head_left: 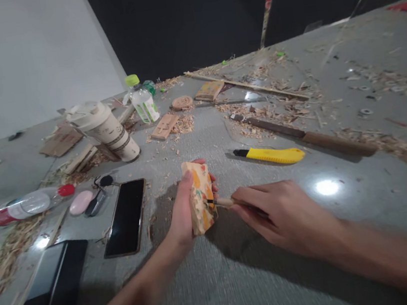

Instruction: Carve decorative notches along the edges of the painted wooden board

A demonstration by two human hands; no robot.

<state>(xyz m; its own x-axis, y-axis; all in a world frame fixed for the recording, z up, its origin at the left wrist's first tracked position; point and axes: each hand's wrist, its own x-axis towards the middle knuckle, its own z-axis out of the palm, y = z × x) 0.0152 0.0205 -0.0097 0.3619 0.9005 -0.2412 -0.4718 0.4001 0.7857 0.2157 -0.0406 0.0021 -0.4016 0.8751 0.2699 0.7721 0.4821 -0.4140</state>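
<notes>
In the middle of the head view my left hand (pixel 182 211) is closed around a small wooden block (pixel 199 213), thumb on the near side and fingertips showing along its right edge. Orange, red and green paint marks cover the block's pale face. My right hand (pixel 272 208) pinches a thin paintbrush (pixel 225 202) with a light handle. The brush's dark tip meets, or nearly meets, the painted face; which of the two I cannot tell. Just beyond my right hand lies a yellow utility knife (pixel 275 155) on the grey surface.
A long wooden-handled file-like tool (pixel 299 134) lies at the right among shavings. Left of my hands are a phone (pixel 126 218), a black folded device (pixel 49 295), a red-capped bottle (pixel 29 206) and a paper cup (pixel 109 130). Behind stand a green-capped bottle (pixel 143 103) and carved wood pieces (pixel 165 127).
</notes>
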